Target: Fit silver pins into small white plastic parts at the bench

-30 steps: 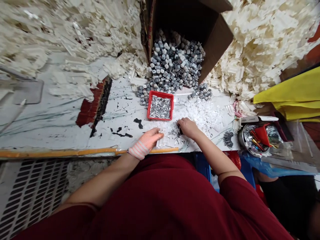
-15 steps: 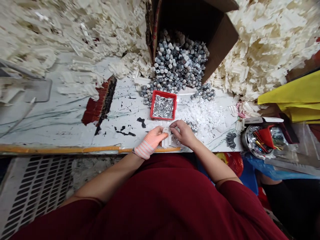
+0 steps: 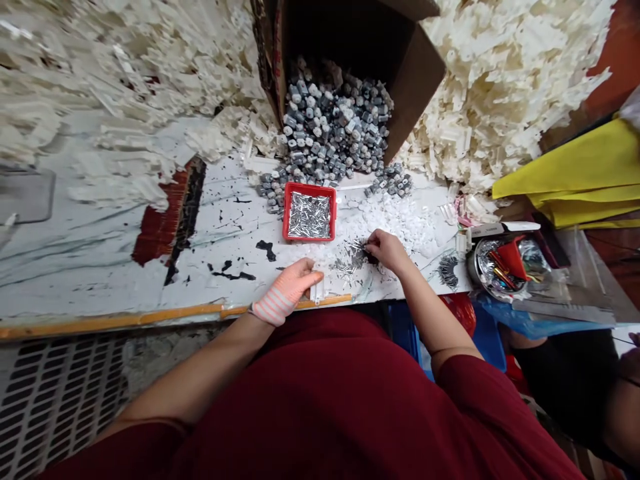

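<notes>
Head view: one white moulded plastic part (image 3: 317, 288) under the left hand, great heaps left all round

From where I stood, the part lay at the front edge of the bench (image 3: 225, 260), just above an orange strip (image 3: 150, 313) running along that edge. The person's left hand (image 3: 287, 290), in a striped orange knit glove, had its fingers closed on the part and held it against the surface. The bare right hand (image 3: 387, 250) was nearby, its fingers (image 3: 374, 248) drawn into a narrow pinch at a loose scatter of thin metal pins (image 3: 347, 263). Whether a pin sat between them was too small to tell.

Very little of the stock looked used up. A red tray (image 3: 309, 187), lined with foil, held a thick layer of pins. Beyond it a tipped cardboard box (image 3: 415, 73) spilled a large mound of small grey metal parts (image 3: 330, 127) onto the bench. Drifts of white plastic parts (image 3: 500, 100) covered the far side of the bench on both sides of the box, and white plastic crumbs (image 3: 400, 217) lay right of the tray. I could pick out no separate pile of assembled pieces, so nearly all of it appeared to be left. A round foil-lined tin (image 3: 500, 267) of tools stood off to the right.
</notes>
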{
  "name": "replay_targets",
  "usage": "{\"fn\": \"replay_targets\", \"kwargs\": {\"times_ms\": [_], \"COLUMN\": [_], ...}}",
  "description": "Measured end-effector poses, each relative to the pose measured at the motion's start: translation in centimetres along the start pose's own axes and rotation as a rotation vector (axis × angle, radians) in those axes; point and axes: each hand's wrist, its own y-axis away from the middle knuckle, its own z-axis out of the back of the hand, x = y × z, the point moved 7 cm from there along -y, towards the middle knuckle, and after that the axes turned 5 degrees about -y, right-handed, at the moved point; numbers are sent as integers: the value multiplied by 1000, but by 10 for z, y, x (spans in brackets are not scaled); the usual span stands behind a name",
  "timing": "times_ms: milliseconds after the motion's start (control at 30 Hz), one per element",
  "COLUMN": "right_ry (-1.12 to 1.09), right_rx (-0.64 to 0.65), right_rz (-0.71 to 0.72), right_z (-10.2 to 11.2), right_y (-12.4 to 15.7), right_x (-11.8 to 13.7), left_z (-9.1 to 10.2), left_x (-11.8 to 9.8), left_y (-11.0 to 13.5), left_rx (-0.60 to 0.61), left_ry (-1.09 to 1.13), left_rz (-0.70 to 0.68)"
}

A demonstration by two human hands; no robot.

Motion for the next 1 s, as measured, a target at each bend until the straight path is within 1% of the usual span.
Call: {"fn": "replay_targets", "kwargs": {"times_ms": [33, 100, 167, 233, 300, 367, 433, 467, 533, 567, 633, 733, 867, 1000], "right_ry": [123, 280, 334, 288, 117, -163, -456, -565, -659, -644, -535, -382, -393, -225], "right_rx": [19, 103, 155, 147, 105, 86, 132, 164, 203, 198, 154, 111, 158, 112], "right_rz": [-15, -5, 21, 55, 80, 81, 74, 84, 136, 169, 236, 294, 274, 273], "right_z": [3, -1, -7, -11, -13, -17, -27, -32, -40, -41, -41, -38, -34, -32], "right_y": [-6, -15, -19, -17, -11, 0, 12, 17, 27, 31, 36, 39, 42, 48], "right_x": [-5, -9, -8, -2, 7, 18, 32, 41, 59, 67, 78, 87, 90, 93], "left_z": [-1, -4, -6, -7, -8, -9, -11, -12, -12, -11, -10, -6, -6, -8], "left_x": [1, 1, 1, 1, 1, 1, 1, 1, 2, 2, 3, 4, 1, -1], "left_y": [-1, -1, -1, -1, -2, -5, -8, -9, -11, -11, -10, -7, -5, -5], "left_rx": [-1, -3, -6, -10, -16, -19, -16, -15, -18, -20, -21, -19, -2, 10], "left_ry": [15, 45, 78, 113, 154, 192, 219, 224, 224, 220, 206, 184, 201, 142], "left_rz": [7, 27, 48, 70, 82, 78, 63, 52, 22, 8, -12, -22, -20, -11]}}
